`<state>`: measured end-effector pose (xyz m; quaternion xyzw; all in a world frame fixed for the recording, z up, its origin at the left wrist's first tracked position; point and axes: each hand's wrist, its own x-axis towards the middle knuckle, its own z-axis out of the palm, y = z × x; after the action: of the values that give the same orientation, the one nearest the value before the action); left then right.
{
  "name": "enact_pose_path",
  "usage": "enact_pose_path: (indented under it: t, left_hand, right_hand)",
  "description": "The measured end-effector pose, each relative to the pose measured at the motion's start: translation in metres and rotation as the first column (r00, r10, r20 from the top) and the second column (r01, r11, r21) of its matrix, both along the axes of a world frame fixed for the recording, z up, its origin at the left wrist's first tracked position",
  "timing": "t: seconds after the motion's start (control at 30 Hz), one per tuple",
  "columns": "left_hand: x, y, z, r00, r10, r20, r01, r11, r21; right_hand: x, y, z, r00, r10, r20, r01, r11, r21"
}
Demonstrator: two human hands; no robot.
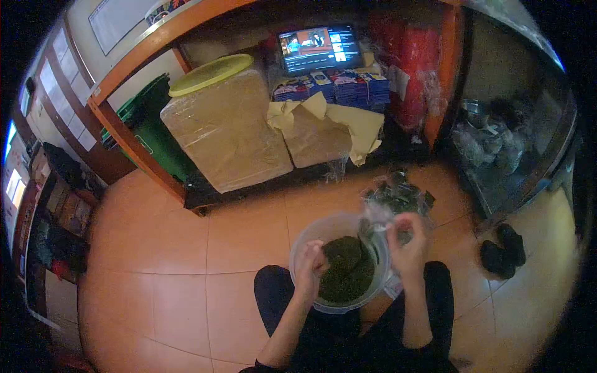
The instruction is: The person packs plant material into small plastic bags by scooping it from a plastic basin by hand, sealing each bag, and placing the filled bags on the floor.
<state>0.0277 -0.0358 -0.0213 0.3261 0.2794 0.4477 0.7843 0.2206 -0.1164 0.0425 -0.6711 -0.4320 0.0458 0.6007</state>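
A round translucent tub (298, 239) stands between my legs, part full of a dark green loose material (348, 283). My left hand (309, 267) is over the tub's left side with its fingers curled closed; what they hold, if anything, is hidden. Above the right rim, my right hand (410, 242) pinches a small clear plastic bag (378, 217), which is blurred. Just beyond the tub, a pile of small clear packets (398, 196) with dark contents lies on the floor.
Ahead, an orange-framed shelf (134, 158) holds wrapped cardboard boxes (227, 133), a yellow lid (211, 74), stacked blue packs (360, 87) and a lit screen (320, 50). A green bin (155, 133) is at left. Black shoes (502, 252) and a glass-sided case (497, 155) are at right.
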Motion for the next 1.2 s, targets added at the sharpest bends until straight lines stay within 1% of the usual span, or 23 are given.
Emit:
enact_pose_path:
  t: [0.03,0.07,0.1,0.17,0.2,0.23,0.3,0.33,0.4,0.53,0.6,0.63,0.7,0.73,0.8,0.83,0.9,0.93,1.0,1.03,1.1,1.13,1.2]
  left_hand:
    - [0.000,-0.002,-0.002,1.000,0.001,0.003,-0.001,1.000,0.000]
    - [0.002,-0.003,-0.005,0.993,-0.063,0.096,0.063,0.998,0.002]
    - [0.004,-0.004,-0.005,0.974,-0.126,0.187,0.126,0.992,0.010]
    - [0.011,-0.010,-0.001,0.977,-0.152,0.147,0.148,0.988,0.037]
    - [0.014,-0.014,0.004,0.980,-0.173,0.101,0.167,0.984,0.062]
    - [0.018,-0.019,0.013,0.980,-0.173,0.101,0.167,0.984,0.062]
    - [0.024,-0.026,0.032,0.986,-0.168,0.000,0.166,0.974,0.154]
    - [0.023,-0.026,0.030,0.986,-0.165,-0.003,0.163,0.974,0.155]
    - [0.019,-0.026,0.023,0.979,-0.188,-0.078,0.201,0.958,0.205]
    - [0.006,-0.020,0.019,0.963,-0.193,-0.186,0.238,0.934,0.265]
    - [0.001,-0.019,0.015,0.930,-0.039,-0.366,0.180,0.914,0.362]
    - [0.000,-0.019,0.016,0.930,-0.039,-0.365,0.180,0.915,0.362]
    - [-0.001,-0.022,0.019,0.925,0.105,-0.366,0.034,0.935,0.353]
    - [-0.001,-0.021,0.019,0.924,0.105,-0.367,0.033,0.935,0.352]
    - [-0.003,-0.019,0.017,0.906,0.114,-0.407,0.045,0.932,0.360]
    - [-0.004,-0.019,0.015,0.905,0.114,-0.409,0.045,0.933,0.358]
    - [-0.005,-0.014,0.009,0.876,0.193,-0.442,0.039,0.885,0.465]
    - [-0.007,-0.011,0.005,0.876,0.194,-0.442,0.039,0.884,0.465]
    - [-0.011,-0.007,0.000,0.838,0.266,-0.476,0.065,0.818,0.572]
    - [-0.010,-0.007,0.000,0.839,0.265,-0.476,0.065,0.819,0.571]
    - [-0.008,-0.007,0.004,0.730,0.475,-0.492,0.141,0.599,0.788]
    - [-0.005,-0.009,0.008,0.730,0.475,-0.491,0.141,0.598,0.789]
    - [0.003,-0.016,0.018,0.455,0.782,-0.425,0.152,0.402,0.903]
  right_hand:
    - [-0.001,-0.001,0.018,0.978,-0.188,0.093,0.186,0.982,0.025]
    - [-0.004,-0.001,0.028,0.911,-0.371,0.178,0.364,0.929,0.070]
    - [-0.010,-0.002,0.030,0.910,-0.373,0.182,0.366,0.928,0.071]
    - [-0.024,-0.007,0.029,0.987,-0.062,0.147,0.074,0.995,-0.073]
    - [-0.030,-0.005,0.021,0.978,0.090,0.188,-0.069,0.991,-0.115]
    - [-0.038,-0.004,0.014,0.978,0.090,0.188,-0.069,0.991,-0.115]
    - [-0.053,-0.001,0.003,0.910,0.395,0.122,-0.374,0.912,-0.167]
    - [-0.057,0.000,-0.003,0.909,0.398,0.121,-0.377,0.911,-0.164]
    - [-0.064,0.000,-0.011,0.877,0.467,-0.115,-0.480,0.847,-0.226]
    - [-0.063,0.000,-0.013,0.904,0.419,-0.082,-0.427,0.890,-0.161]
    - [-0.061,-0.001,-0.013,0.923,0.370,-0.105,-0.381,0.917,-0.117]
    - [-0.060,-0.001,-0.013,0.923,0.370,-0.105,-0.381,0.917,-0.118]
    - [-0.058,-0.001,-0.014,0.961,0.257,0.099,-0.253,0.966,-0.050]
    - [-0.057,-0.002,-0.011,0.961,0.258,0.099,-0.254,0.966,-0.051]
    - [-0.056,-0.005,-0.005,0.961,0.269,-0.069,-0.277,0.948,-0.155]
    - [-0.055,-0.006,-0.005,0.960,0.270,-0.072,-0.278,0.948,-0.156]
    - [-0.051,-0.006,-0.007,0.891,0.418,-0.179,-0.446,0.878,-0.173]
    - [-0.050,-0.008,-0.007,0.891,0.418,-0.179,-0.446,0.878,-0.172]
    - [-0.049,-0.012,-0.007,0.792,0.541,-0.283,-0.600,0.777,-0.190]
    - [-0.048,-0.013,-0.010,0.792,0.541,-0.284,-0.600,0.777,-0.191]
    - [-0.046,-0.013,-0.016,0.750,0.578,-0.320,-0.657,0.705,-0.267]
    - [-0.046,-0.014,-0.016,0.750,0.579,-0.320,-0.657,0.705,-0.267]
    - [-0.046,-0.014,-0.015,0.780,0.545,-0.307,-0.623,0.719,-0.308]
